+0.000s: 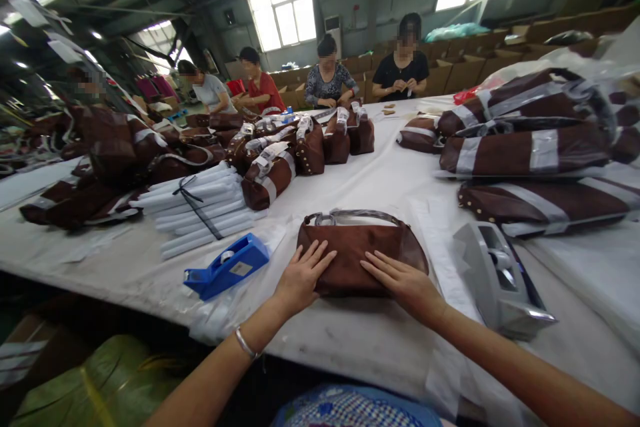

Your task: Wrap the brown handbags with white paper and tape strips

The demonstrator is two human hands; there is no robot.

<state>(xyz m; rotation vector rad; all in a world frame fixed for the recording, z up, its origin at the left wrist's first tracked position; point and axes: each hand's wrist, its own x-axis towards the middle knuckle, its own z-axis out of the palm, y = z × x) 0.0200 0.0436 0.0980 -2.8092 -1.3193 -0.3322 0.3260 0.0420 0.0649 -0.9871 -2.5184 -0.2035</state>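
A brown handbag with a silvery wrapped handle lies flat on the white table right in front of me. My left hand rests on its lower left part with fingers stretched out flat. My right hand lies on its lower right part, fingers also spread and flat. Neither hand grips anything. A thin bracelet sits on my left wrist.
A blue tape dispenser lies left of the bag, a grey one to the right. A tied bundle of white rolls and piles of wrapped brown bags surround the spot. Several people sit at the far end.
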